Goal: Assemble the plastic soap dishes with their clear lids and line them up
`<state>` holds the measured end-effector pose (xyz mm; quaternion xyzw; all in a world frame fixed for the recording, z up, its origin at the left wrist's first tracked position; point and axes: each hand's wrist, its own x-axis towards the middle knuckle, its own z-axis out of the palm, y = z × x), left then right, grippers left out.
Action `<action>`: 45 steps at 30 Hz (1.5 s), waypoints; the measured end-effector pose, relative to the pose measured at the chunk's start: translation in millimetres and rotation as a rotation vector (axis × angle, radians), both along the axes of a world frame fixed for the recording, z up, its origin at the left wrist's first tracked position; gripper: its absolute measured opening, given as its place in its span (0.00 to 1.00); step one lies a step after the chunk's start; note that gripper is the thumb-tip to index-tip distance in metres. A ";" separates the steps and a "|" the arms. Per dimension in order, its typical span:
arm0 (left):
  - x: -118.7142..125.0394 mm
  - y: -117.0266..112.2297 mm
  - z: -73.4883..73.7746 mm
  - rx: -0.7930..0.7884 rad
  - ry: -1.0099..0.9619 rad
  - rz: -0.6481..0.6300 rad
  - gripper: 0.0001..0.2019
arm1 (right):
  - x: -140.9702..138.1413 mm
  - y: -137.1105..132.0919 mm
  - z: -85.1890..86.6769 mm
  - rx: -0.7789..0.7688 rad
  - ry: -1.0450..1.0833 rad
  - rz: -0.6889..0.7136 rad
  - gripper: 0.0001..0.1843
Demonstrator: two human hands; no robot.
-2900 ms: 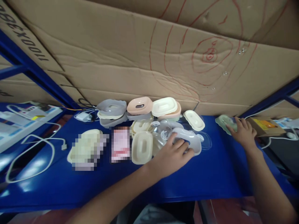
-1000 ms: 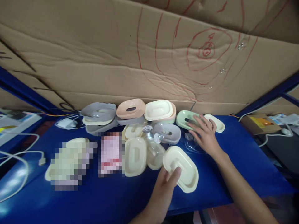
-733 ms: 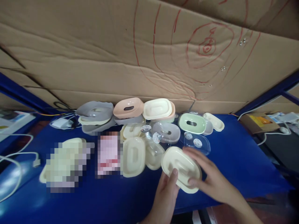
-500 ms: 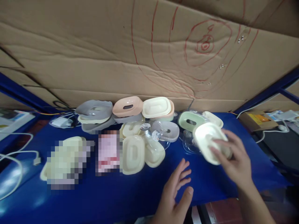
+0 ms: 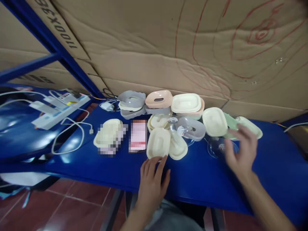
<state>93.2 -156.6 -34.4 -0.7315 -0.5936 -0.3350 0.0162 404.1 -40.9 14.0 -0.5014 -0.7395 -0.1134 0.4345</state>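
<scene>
My left hand [image 5: 152, 179] reaches the near edge of a cream soap dish [image 5: 158, 143], its fingertips touching or just over the rim and its thumb apart. Another cream soap dish [image 5: 178, 149] lies right beside that one. My right hand [image 5: 243, 150], slightly blurred, has its fingers spread and holds nothing. Just left of it, a cream soap dish [image 5: 215, 122] rests against a green soap dish [image 5: 231, 123], which the hand partly covers. A clear plastic piece [image 5: 214, 148] lies below them, and a white dish [image 5: 251, 127] is behind the right hand.
Stacked grey dishes [image 5: 132, 99], a peach dish [image 5: 158, 98] and a white dish [image 5: 186, 103] line the cardboard wall [image 5: 134, 61]. A grey-lilac dish [image 5: 192, 129] sits mid-table. Leftward are a pixelated phone-like object [image 5: 138, 136], a cream dish [image 5: 108, 131], a cable and a power strip [image 5: 60, 110].
My right hand has let go of the cream soap dish, which now lies by the green one. My left hand has moved left to the cream dish. The view has swung left.
</scene>
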 end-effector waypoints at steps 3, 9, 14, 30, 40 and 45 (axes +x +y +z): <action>0.4 0.4 -1.1 -0.001 0.003 0.015 0.14 | -37.7 -43.0 -20.1 -0.145 -0.288 0.414 0.25; -22.0 -10.2 5.5 -0.132 0.050 -0.091 0.07 | -68.5 -68.1 -35.4 -0.438 -0.437 0.614 0.25; -49.3 -19.4 8.6 -0.183 0.077 -0.347 0.11 | -47.9 -65.8 -31.9 -0.324 -0.332 0.358 0.21; -42.9 -13.0 0.1 -0.055 0.026 -0.495 0.12 | -42.6 24.2 -23.9 -0.266 -0.362 0.195 0.32; -60.8 -6.1 1.6 -0.038 -0.002 -0.196 0.15 | -38.7 6.4 -8.1 -0.131 -0.225 0.225 0.27; -46.1 -7.9 5.4 -0.142 0.056 -0.305 0.17 | -27.3 -33.4 3.3 -0.078 -0.154 0.177 0.33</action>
